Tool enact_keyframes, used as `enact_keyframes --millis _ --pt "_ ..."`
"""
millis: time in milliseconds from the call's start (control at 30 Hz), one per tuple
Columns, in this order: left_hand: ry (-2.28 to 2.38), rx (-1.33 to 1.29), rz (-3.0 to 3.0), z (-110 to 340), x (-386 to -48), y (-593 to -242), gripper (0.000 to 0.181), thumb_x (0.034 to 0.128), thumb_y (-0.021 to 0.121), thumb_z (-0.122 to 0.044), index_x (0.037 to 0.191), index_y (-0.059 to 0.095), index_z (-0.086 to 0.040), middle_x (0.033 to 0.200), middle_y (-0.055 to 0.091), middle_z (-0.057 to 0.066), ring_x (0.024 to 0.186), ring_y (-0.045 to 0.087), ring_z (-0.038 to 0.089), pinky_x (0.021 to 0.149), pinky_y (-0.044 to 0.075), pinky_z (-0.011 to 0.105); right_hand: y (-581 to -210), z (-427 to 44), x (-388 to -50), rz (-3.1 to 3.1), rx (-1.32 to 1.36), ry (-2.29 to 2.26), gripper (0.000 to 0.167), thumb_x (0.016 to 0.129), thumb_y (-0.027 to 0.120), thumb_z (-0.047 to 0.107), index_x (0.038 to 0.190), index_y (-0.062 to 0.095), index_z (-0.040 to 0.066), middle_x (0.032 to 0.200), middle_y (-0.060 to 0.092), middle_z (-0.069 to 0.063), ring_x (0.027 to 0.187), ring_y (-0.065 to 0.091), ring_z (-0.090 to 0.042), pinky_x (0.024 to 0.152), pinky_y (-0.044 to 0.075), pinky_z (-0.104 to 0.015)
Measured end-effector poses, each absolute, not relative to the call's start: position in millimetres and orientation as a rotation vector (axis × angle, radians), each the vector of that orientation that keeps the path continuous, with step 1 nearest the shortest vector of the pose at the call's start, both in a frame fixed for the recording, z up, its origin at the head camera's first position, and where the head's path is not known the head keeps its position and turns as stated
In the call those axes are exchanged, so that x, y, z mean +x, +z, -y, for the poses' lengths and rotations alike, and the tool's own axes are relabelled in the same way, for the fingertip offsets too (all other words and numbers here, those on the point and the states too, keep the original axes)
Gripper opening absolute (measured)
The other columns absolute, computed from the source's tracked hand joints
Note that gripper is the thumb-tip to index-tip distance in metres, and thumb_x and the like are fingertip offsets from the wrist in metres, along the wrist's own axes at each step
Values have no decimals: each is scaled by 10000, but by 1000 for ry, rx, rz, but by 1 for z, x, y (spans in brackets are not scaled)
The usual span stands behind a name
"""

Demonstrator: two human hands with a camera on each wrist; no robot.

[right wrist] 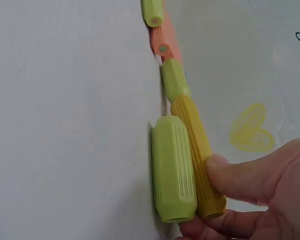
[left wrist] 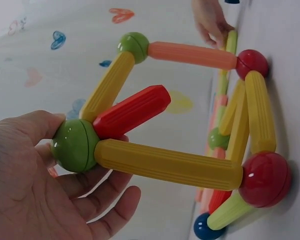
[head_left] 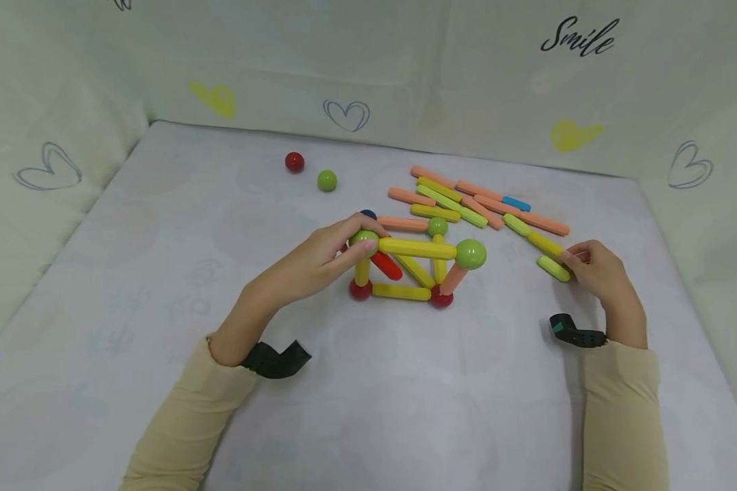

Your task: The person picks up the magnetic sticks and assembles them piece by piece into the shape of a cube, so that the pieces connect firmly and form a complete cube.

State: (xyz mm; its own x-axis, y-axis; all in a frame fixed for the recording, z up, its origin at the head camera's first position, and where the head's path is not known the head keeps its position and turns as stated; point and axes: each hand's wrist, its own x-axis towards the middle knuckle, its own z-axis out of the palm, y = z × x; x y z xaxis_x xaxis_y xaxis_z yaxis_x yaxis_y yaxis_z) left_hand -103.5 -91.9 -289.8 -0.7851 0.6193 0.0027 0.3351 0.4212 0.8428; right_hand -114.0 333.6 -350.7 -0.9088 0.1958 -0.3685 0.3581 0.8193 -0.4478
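Observation:
A frame of magnetic rods and balls stands on the table, with red balls such as this red ball [head_left: 441, 296] at its base. My left hand [head_left: 328, 256] pinches the green ball [left wrist: 76, 145] at an upper corner. From that ball run a yellow rod [head_left: 417, 248] to another green ball [head_left: 471, 254], a second yellow rod downward, and a red rod [left wrist: 133, 112] whose far end is loose. On the right, my right hand [head_left: 598, 269] pinches the near end of a yellow rod [right wrist: 192, 135]. Its far end meets a short green rod [right wrist: 175, 79]; another short green rod [right wrist: 173, 170] lies alongside.
Behind the frame lies a group of orange, yellow and green rods [head_left: 439, 198], plus a blue rod [head_left: 516, 204]. A loose red ball [head_left: 295, 161] and a loose green ball [head_left: 327, 180] are at the back left. A printed cloth backdrop [head_left: 405, 75] rises behind the table.

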Motion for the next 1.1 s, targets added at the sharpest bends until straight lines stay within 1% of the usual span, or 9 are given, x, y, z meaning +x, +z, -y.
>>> enact_keyframes --millis 200,333,400,567,667,767,867,1000,1100 --pt "1308 833 -2372 92 -104 -290 249 989 444 -244 1212 466 -135 851 488 89 773 492 189 681 408 316 -374 -353 -125 -2811 490 -758 578 955 342 489 1337 422 63 1065 460 -222 874 445 -318 614 388 -338" --pt "1320 838 -2367 91 -104 -290 247 988 445 -241 1210 466 -136 844 484 96 751 493 184 674 409 317 -391 -368 -133 -2926 547 -681 623 901 356 586 1280 497 112 904 433 -134 782 409 -267 557 354 -313" --pt "1321 838 -2365 91 -104 -290 248 988 445 -241 1211 466 -133 841 480 102 743 491 180 673 408 317 -384 -363 -131 -2928 562 -702 575 910 383 542 1259 512 102 889 436 -139 782 404 -273 551 342 -317" --pt "1316 835 -2362 91 -103 -290 251 989 444 -241 1213 465 -130 842 485 109 748 495 183 678 410 317 -345 -333 -115 -2820 479 -702 504 934 365 427 1254 524 73 1076 485 -249 933 429 -367 651 403 -415" --pt "1312 831 -2363 92 -103 -291 250 989 444 -244 1213 465 -135 839 489 111 750 498 186 677 409 318 -329 -325 -109 -2699 330 -636 582 950 316 474 1330 471 62 1277 403 -341 1122 378 -468 819 388 -565" --pt "1309 830 -2365 92 -103 -291 251 989 444 -247 1214 464 -138 839 490 110 752 501 183 679 411 319 -326 -322 -109 -2580 212 -591 619 951 325 463 1411 359 50 1349 339 -358 1200 338 -485 909 331 -629" --pt "1309 834 -2368 92 -103 -292 251 990 443 -245 1215 465 -137 837 492 110 752 502 175 681 412 319 -330 -321 -112 -2514 148 -555 661 922 386 407 1451 256 31 1112 485 -287 1001 475 -384 818 400 -535" --pt "1325 850 -2360 92 -103 -293 243 989 446 -226 1209 468 -124 832 488 120 744 498 173 680 414 313 -334 -319 -113 -2487 137 -548 701 887 429 362 1450 221 -2 949 474 -157 829 494 -247 736 384 -406" --pt "1337 857 -2353 92 -103 -293 237 988 449 -213 1203 469 -116 830 483 124 742 496 174 680 416 311 -334 -318 -112 -2502 160 -575 668 886 436 361 1418 263 -4 1056 483 -201 877 502 -269 747 403 -404"
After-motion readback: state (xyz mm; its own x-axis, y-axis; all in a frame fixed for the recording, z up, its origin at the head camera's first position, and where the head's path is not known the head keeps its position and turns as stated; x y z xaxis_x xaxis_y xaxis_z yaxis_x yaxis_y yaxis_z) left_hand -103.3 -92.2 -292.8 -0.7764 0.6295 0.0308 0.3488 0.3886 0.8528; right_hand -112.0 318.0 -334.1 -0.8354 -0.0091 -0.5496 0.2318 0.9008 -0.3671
